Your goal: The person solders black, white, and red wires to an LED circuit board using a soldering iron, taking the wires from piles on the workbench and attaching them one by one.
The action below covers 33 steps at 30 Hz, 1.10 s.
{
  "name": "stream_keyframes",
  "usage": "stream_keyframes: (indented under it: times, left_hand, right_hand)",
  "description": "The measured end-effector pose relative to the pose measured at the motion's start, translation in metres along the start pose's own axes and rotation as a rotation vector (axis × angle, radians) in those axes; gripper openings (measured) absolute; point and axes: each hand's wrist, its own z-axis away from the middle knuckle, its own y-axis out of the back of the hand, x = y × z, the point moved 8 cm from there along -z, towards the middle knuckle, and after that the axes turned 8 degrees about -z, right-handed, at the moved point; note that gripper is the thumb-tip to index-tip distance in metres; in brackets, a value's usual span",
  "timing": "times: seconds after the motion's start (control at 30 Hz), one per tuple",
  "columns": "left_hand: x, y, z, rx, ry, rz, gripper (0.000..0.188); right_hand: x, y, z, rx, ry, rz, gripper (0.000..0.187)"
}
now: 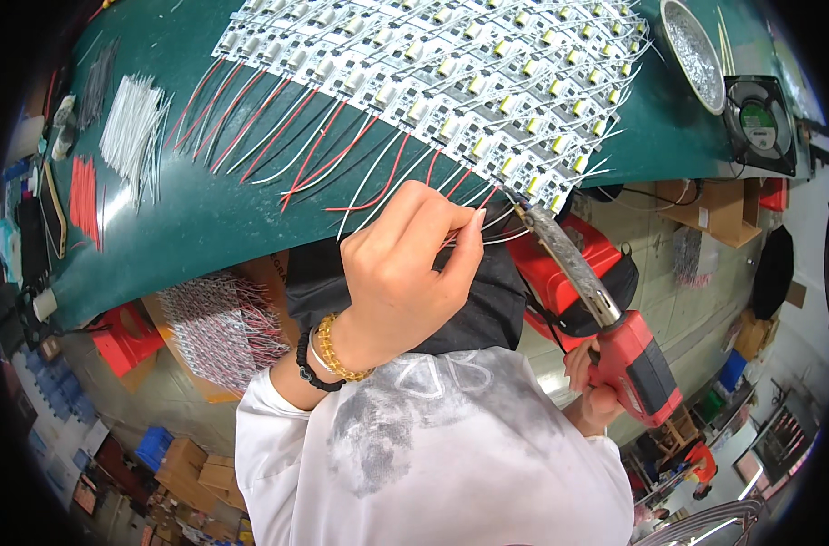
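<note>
A large panel of small white circuit boards (pixel 432 77) with yellowish-white components lies on the green table (pixel 223 209). Red, black and white wires (pixel 291 150) hang out from its near edge. My left hand (pixel 405 273) pinches a thin red wire (pixel 488 199) between thumb and forefinger, by the panel's near corner. Held in my right hand (pixel 589 393) is a red-and-black soldering gun (pixel 642 364). Its long metal barrel (pixel 573 259) slants up to that corner, tip close to the wire's end; whether they touch I cannot tell.
Bundles of white wires (pixel 134 127), red wires (pixel 84 196) and dark wires (pixel 98 82) lie on the left. A metal bowl (pixel 692 55) and a black fan (pixel 758 126) stand at the right. Below the table sits a cardboard box of wired boards (pixel 219 328).
</note>
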Motion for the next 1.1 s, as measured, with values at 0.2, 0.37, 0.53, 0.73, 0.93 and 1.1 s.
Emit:
stream_keyframes:
  times: [0.2,0.37,0.53,0.73,0.93,1.1]
  left_hand:
    - [0.001,0.001,0.001,0.016,-0.004,-0.008,0.011]
    - [0.001,-0.002,0.002,0.029,-0.024,0.017,0.010]
    - [-0.014,0.039,0.007,0.028,0.101,0.069,0.006]
    - [0.000,0.045,0.000,-0.041,0.078,0.026,0.013]
    - [0.021,0.009,-0.004,-0.021,0.021,0.106,0.012]
    - [0.027,-0.013,-0.003,0.037,-0.159,-0.062,0.012]
  right_hand:
    - [-0.003,-0.005,-0.008,-0.056,0.029,0.015,0.067]
    - [-0.003,-0.013,-0.009,-0.091,0.041,0.051,0.086]
    - [-0.004,-0.009,-0.013,-0.015,0.073,-0.062,0.085]
    - [-0.003,0.000,-0.009,0.082,0.083,-0.084,0.082]
    - [-0.002,0.005,-0.004,0.028,0.056,-0.142,0.084]
    - [0.000,0.005,0.005,0.133,0.048,-0.078,0.087]
